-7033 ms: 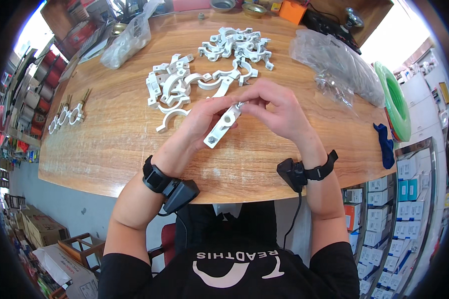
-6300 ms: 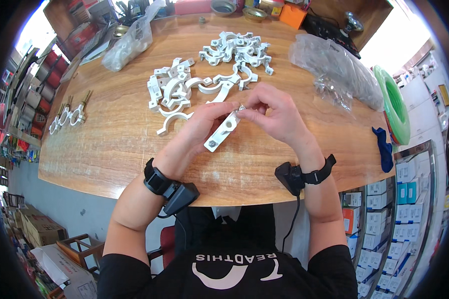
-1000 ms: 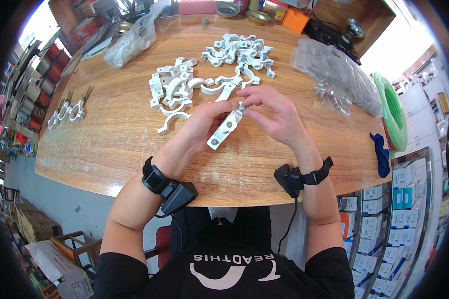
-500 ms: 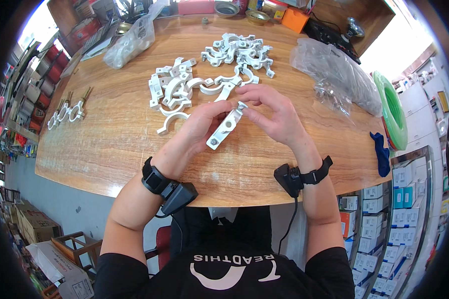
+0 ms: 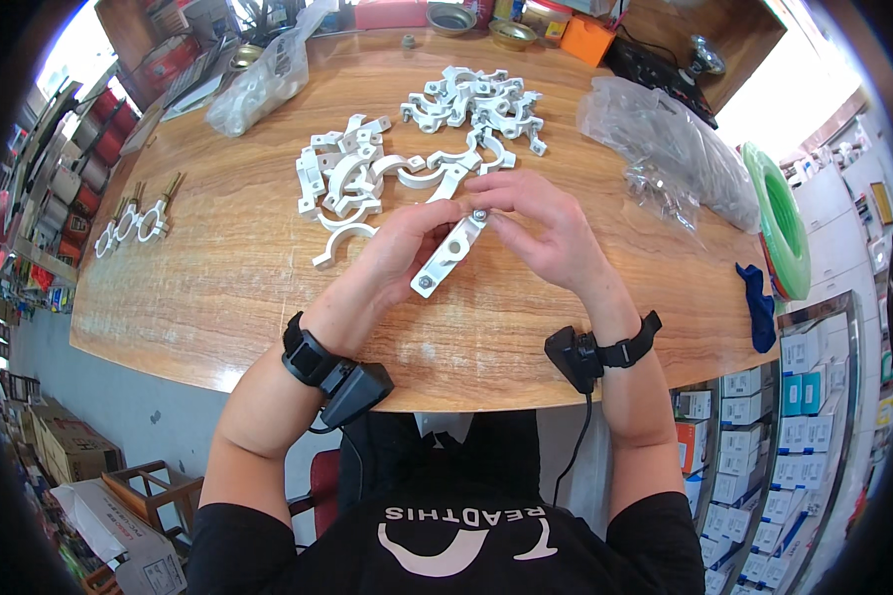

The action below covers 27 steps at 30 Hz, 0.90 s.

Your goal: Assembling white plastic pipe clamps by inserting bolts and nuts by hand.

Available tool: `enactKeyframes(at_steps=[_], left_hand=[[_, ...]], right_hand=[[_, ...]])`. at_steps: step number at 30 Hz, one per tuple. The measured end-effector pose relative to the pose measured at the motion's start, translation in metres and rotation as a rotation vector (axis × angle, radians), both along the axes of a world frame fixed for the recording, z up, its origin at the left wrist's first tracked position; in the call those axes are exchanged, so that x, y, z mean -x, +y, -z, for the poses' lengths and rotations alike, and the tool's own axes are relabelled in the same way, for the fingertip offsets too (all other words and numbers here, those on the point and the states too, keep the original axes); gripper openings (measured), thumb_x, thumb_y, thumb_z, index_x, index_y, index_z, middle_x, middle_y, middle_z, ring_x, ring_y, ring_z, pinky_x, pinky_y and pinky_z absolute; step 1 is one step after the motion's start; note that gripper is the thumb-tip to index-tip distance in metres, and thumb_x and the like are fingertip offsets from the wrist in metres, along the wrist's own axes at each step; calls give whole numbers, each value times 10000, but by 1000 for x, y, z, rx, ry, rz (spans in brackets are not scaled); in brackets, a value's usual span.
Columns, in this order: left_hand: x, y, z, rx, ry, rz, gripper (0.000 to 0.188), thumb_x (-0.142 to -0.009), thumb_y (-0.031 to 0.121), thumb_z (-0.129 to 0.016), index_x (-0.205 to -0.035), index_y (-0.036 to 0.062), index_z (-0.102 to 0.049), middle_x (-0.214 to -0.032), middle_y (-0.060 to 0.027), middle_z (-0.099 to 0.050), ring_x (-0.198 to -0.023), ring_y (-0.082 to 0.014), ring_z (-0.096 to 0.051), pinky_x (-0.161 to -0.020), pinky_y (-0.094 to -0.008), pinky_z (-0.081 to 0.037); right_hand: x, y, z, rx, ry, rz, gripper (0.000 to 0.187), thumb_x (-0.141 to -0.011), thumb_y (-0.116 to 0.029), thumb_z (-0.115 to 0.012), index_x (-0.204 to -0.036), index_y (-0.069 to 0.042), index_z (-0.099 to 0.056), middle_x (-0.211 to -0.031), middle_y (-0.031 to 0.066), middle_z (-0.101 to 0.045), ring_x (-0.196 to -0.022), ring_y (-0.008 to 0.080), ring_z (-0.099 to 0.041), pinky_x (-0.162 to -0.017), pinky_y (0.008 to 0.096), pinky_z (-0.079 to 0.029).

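Note:
A white plastic pipe clamp (image 5: 439, 268) is gripped along its side by my left hand (image 5: 399, 246), above the middle of the desk. It slants, its wide face with a round boss turned up and a screw in each end. My right hand (image 5: 556, 233) has thumb and fingertips closed around the screw (image 5: 479, 215) at the clamp's far end. Just beyond my hands lie loose white clamp halves (image 5: 342, 183) in a heap. Farther back is a second heap of white clamps (image 5: 466, 99) with screws in them.
Three ring clamps (image 5: 153, 224) with brass-coloured bolts lie at the desk's left. Clear plastic bags (image 5: 263, 89) rest at back left and at right, the right one (image 5: 655, 149) near a green coil (image 5: 776, 218). A dark blue cloth (image 5: 756, 307) sits by the right edge.
My right fingertips have shifted slightly at the clamp's far screw. The clamp and my left hand stay almost where they were.

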<state>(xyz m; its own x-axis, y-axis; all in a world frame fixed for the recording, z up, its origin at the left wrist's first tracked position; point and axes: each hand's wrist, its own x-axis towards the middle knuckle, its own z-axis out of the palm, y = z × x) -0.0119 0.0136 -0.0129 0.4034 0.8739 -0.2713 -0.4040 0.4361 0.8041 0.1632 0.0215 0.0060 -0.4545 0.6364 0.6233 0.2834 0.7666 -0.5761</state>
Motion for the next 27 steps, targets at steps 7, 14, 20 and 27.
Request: enactKeyframes(at_steps=[7, 14, 20, 27], left_hand=[[2, 2, 2, 20, -6, 13, 217, -822, 172, -490, -936, -2, -552, -762, -53, -587, -646, -121, -564, -557, -247, -487], [0, 0, 0, 3, -19, 2, 220, -826, 182, -498, -938, 1, -554, -760, -49, -587, -650, -117, -566, -561, -245, -491], [2, 0, 0, 20, -15, 16, 213, -822, 178, -507, -937, 5, -554, -770, -46, -588, -652, -108, -565, -561, -237, -493], [2, 2, 3, 13, -22, 15, 218, -824, 178, -501, -940, 1, -551, -771, -48, -587, -647, -109, -564, -550, -241, -494]], right_hand=[[-2, -1, -1, 87, -19, -11, 139, -710, -45, -608, -847, -29, -591, -937, 90, -594, -898, 240, -552, -777, 325, -436], [-2, 3, 2, -73, -14, -18, 107, -705, -49, -622, -796, -25, -570, -910, 87, -593, -879, 233, -554, -767, 323, -436], [1, -2, -1, 80, -7, 4, 118, -712, -54, -615, -823, -26, -588, -911, 91, -594, -876, 237, -554, -767, 324, -437], [-2, 2, 2, 6, -23, -17, 140, -708, -56, -626, -839, -26, -589, -907, 89, -594, -874, 232, -557, -765, 318, -439]])
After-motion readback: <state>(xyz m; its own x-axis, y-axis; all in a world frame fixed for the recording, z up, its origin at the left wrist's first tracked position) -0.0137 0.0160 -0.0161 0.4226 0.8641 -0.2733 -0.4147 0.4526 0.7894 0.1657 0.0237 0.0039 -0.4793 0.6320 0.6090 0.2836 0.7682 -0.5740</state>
